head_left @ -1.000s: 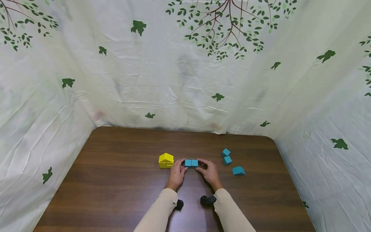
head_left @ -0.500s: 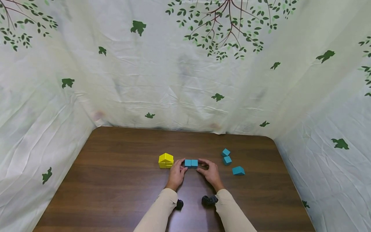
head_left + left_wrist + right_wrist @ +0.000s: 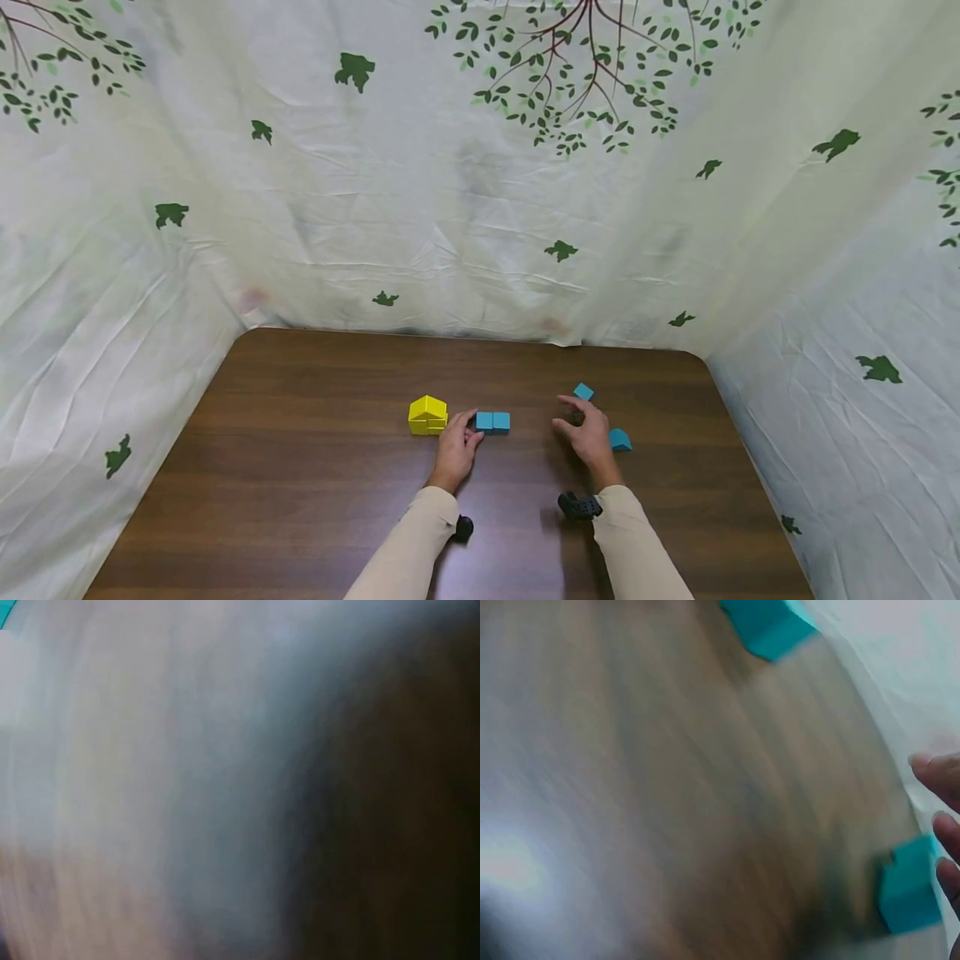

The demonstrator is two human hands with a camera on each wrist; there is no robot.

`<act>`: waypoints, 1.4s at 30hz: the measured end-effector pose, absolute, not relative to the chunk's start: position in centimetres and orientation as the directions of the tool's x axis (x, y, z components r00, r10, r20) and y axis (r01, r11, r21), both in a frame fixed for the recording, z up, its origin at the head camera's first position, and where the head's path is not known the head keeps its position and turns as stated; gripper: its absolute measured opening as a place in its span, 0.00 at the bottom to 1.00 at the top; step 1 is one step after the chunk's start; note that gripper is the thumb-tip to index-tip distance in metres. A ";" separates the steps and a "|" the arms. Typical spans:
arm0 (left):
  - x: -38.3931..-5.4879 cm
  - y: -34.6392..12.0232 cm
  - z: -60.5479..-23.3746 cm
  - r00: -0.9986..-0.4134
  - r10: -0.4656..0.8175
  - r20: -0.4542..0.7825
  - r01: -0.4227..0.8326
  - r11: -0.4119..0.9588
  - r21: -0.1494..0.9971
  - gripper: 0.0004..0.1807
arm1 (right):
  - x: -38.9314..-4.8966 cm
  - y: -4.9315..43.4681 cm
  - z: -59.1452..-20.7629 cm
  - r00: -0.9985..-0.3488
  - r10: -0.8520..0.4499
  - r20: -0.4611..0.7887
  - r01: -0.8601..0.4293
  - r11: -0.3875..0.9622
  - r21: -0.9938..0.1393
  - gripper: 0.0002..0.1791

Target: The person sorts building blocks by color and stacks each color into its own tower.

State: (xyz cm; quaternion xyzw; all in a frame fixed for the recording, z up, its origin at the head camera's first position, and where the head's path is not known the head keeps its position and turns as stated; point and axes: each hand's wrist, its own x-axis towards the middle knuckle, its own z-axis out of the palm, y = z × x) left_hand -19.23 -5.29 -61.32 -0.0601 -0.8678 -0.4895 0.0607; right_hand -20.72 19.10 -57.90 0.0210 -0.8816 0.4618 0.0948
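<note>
Two blue cubes (image 3: 492, 422) sit side by side on the table. My left hand (image 3: 453, 454) is at the left cube, with thumb and fingertips around its left end. My right hand (image 3: 589, 433) is apart from that pair, thumb and fingers spread with nothing between them, over a loose blue block that it mostly hides. Just beyond it lies another blue cube (image 3: 583, 391). A blue wedge-like block (image 3: 620, 440) shows partly behind the hand. In the right wrist view, fingertips (image 3: 946, 825) are near one blue block (image 3: 911, 892). The left wrist view is mostly blur.
Left of my left hand stands a small yellow block stack (image 3: 428, 416) with a roof-shaped piece on top. The brown wooden table (image 3: 315, 500) ends at a white leaf-printed cloth (image 3: 465, 208) behind and at the sides.
My right hand has let go of the right end of the blue pair and moved right toward the loose blue blocks. The left hand has stayed at the pair.
</note>
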 end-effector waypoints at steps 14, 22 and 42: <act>-19.2 -5.3 -61.1 -0.989 0.046 0.142 0.144 0.531 0.835 0.23 | -21.7 24.2 -57.6 -0.992 0.036 0.119 -0.061 0.691 -0.720 0.23; -19.2 -5.3 -61.2 -0.990 0.046 0.132 0.136 0.539 0.831 0.23 | -21.7 24.4 -57.7 -0.994 0.024 0.106 -0.056 0.718 -0.694 0.25; -19.3 -5.5 -61.7 -0.970 0.057 0.237 0.233 0.500 0.834 0.21 | -21.5 24.5 -58.3 -0.997 0.077 0.017 0.041 0.684 -0.729 0.21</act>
